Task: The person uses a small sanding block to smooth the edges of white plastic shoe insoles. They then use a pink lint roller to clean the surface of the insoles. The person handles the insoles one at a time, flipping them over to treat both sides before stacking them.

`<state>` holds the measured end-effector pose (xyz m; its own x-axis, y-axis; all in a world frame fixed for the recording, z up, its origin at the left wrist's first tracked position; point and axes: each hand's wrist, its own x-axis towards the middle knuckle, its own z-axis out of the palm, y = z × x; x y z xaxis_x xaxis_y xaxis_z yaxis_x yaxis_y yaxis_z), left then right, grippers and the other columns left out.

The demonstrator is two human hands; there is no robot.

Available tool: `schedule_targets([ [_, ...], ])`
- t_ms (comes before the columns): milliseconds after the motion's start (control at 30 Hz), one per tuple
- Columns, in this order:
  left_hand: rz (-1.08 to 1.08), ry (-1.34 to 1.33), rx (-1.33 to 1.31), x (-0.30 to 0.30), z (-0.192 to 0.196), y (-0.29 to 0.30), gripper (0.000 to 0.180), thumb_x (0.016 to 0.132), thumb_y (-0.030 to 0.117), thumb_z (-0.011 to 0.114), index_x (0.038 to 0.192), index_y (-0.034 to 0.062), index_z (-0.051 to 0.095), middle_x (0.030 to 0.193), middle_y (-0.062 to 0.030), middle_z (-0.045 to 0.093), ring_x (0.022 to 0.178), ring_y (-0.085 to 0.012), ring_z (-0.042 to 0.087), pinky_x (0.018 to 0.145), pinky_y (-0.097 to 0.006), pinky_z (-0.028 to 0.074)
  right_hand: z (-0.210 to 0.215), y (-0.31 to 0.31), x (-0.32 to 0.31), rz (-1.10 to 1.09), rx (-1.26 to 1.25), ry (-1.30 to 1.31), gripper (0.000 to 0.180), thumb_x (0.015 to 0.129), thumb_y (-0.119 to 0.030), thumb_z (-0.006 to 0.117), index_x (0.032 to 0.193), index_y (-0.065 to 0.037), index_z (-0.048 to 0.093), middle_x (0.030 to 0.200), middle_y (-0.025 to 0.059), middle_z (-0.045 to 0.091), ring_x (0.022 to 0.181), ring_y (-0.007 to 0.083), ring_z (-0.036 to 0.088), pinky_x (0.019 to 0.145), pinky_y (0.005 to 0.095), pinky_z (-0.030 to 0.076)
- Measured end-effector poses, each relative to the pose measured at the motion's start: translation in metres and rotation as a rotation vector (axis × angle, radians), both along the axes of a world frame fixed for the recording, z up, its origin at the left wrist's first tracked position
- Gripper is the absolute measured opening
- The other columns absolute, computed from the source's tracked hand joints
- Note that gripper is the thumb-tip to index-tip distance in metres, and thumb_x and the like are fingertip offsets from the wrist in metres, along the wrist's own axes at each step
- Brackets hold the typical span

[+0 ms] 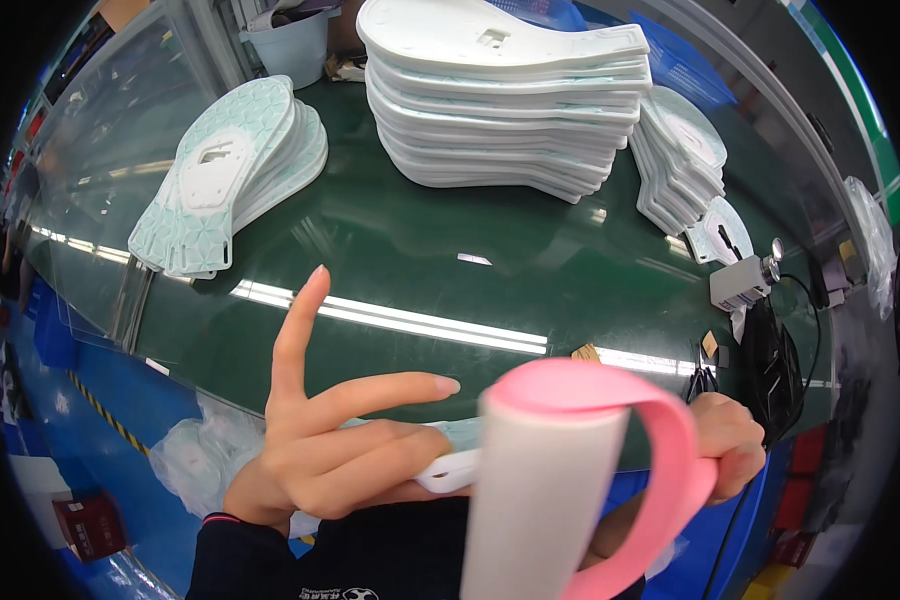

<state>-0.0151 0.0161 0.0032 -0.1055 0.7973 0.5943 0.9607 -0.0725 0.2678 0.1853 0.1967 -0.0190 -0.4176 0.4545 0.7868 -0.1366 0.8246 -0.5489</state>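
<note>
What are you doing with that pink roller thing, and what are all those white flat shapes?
A person is working at a dark green table. Their right hand grips the pink-framed white lint roller, held close to the camera. Their left hand steadies a white flat plastic piece at the near edge, with two fingers stretched out. Further back sit a tall stack of white sole-shaped plastic plates and a fanned pile of pale mint patterned ones.

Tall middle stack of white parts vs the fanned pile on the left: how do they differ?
The middle stack is tall and fairly squared, plain white on top. The left pile is low, fanned out and leaning, with a mint patterned face around a white centre. The middle stack's parts look larger. Both are flat sole-shaped mouldings with a small cut-out, resting on the green table.
</note>
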Motion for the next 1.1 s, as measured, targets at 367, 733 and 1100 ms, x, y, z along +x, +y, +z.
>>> schedule_targets([
  [367, -0.027, -0.110, 0.015, -0.006, -0.004, 0.001, 0.011, 0.067, 0.027, 0.068, 0.067, 0.0169, 0.065, 0.063, 0.0122, 0.058, 0.087, -0.0103, 0.062, 0.099, -0.064, 0.020, 0.016, 0.020, -0.001, 0.175, 0.046, 0.016, 0.045, 0.083, -0.029, 0.044, 0.047, -0.003, 0.056, 0.043, 0.0018, 0.049, 0.033, 0.0107, 0.041, 0.036, 0.0218, 0.033],
  [733, 0.025, -0.128, 0.114, -0.006, -0.003, -0.015, 0.003, 0.069, 0.021, 0.065, 0.067, 0.0186, 0.064, 0.064, 0.0155, 0.059, 0.088, -0.0080, 0.061, 0.099, -0.065, 0.017, -0.034, 0.049, 0.026, -0.394, -0.465, 0.029, 0.044, 0.092, -0.028, 0.038, 0.056, -0.004, 0.048, 0.048, -0.0028, 0.041, 0.041, 0.0041, 0.032, 0.040, 0.0208, 0.022],
  [1100, 0.009, -0.164, 0.094, -0.006, 0.003, -0.020, 0.002, 0.069, 0.019, 0.065, 0.069, 0.0177, 0.065, 0.064, 0.0157, 0.060, 0.088, -0.0083, 0.061, 0.099, -0.066, 0.014, -0.087, 0.076, 0.030, -0.710, -0.629, -0.286, 0.032, 0.091, -0.026, 0.045, 0.101, 0.001, 0.059, 0.075, 0.0030, 0.053, 0.066, 0.0095, 0.045, 0.060, 0.0235, 0.038],
])
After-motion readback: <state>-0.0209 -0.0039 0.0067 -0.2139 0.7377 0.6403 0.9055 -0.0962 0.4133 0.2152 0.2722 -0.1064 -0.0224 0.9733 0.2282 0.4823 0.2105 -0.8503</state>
